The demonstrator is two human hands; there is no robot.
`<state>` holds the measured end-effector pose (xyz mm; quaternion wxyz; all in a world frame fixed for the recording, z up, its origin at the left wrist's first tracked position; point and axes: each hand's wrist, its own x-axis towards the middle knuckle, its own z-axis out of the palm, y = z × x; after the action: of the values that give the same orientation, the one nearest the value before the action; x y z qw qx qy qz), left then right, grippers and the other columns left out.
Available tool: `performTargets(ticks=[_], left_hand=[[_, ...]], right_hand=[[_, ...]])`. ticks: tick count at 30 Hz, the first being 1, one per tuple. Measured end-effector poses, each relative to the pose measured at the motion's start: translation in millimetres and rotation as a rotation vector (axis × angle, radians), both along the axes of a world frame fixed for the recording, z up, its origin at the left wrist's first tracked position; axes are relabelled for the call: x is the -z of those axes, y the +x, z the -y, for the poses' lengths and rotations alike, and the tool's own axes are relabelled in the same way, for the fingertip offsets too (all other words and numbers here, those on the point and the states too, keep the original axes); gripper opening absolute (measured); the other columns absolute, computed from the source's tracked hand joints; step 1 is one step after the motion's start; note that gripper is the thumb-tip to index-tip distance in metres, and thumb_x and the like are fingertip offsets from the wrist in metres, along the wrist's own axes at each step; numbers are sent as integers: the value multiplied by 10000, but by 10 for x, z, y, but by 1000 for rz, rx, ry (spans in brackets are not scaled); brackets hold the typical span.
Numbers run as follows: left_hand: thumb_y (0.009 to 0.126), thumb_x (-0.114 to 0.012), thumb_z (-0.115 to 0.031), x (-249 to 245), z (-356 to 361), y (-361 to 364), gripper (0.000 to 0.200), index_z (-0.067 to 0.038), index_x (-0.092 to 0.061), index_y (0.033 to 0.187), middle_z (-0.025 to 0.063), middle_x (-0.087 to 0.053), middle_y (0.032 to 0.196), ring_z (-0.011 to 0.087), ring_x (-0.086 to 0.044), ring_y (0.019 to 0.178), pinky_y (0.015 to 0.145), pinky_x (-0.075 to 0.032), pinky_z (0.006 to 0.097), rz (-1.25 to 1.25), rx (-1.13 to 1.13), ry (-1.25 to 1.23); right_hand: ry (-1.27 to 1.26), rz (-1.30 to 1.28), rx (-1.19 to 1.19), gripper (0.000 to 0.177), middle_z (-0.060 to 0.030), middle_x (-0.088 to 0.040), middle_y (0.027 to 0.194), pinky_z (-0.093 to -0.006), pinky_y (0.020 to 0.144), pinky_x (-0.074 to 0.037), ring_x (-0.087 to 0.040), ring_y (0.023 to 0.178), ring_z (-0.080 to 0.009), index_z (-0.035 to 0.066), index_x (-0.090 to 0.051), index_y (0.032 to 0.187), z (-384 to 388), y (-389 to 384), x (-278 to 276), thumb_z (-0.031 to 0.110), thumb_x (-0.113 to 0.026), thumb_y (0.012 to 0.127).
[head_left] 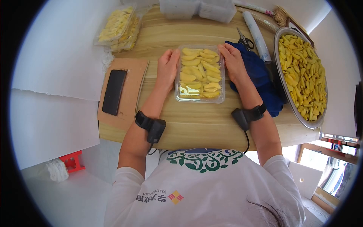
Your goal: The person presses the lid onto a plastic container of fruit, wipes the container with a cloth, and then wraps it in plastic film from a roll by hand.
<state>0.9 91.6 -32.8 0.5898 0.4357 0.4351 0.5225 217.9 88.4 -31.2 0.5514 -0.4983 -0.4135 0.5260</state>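
A clear plastic box [200,99] packed with rows of yellow fruit slices [194,72] is in front of me over the wooden table. My left hand [167,68] grips its far left edge, fingers curled and thumb against the side. On the opposite edge, my right hand [233,62] holds the far right corner in the same way. The lid looks closed over the slices. Beside my right forearm lies a dark blue cloth [257,77], with black-handled scissors [245,41] at its top.
A large metal basin [280,72] of yellow slices stands at the right. Filled boxes [117,28] are stacked at the back left. A phone [114,92] rests on cardboard [130,90]. Clear containers [179,8] and a plastic film roll [257,36] are at the back.
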Motion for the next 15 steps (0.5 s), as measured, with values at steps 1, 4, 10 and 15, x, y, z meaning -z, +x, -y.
performTargets(ticks=[1,4,10,15], left_hand=[[976,-542,-252,-3,-3,1,288,-81,-484,752,-56,-416,645,32,-344,580,507,-297,210,7,2,-8],[976,-540,-261,18,-29,-39,288,-86,-491,753,-55,-427,646,32,-354,580,508,-302,209,4,11,-9],[978,-536,-271,14,9,-80,280,-91,-504,766,-54,-453,651,28,-388,588,514,-329,202,24,70,-64],[980,-546,-262,28,19,-113,240,-67,-547,840,-55,-502,724,21,-422,623,556,-397,193,41,114,-53]], right_hand=[[-9,-3,27,239,51,-485,623,-199,448,-319,-413,495,-34,86,-568,775,19,-11,-15,259,-586,938],[-28,-28,45,261,55,-477,607,-198,430,-322,-409,475,-34,99,-547,745,69,-27,-44,273,-588,934],[-44,-79,25,279,62,-465,588,-194,409,-328,-404,452,-31,118,-533,737,88,-20,-64,306,-586,936],[-37,-61,1,292,68,-461,592,-191,412,-317,-398,458,-23,119,-531,736,73,-11,-34,315,-580,946]])
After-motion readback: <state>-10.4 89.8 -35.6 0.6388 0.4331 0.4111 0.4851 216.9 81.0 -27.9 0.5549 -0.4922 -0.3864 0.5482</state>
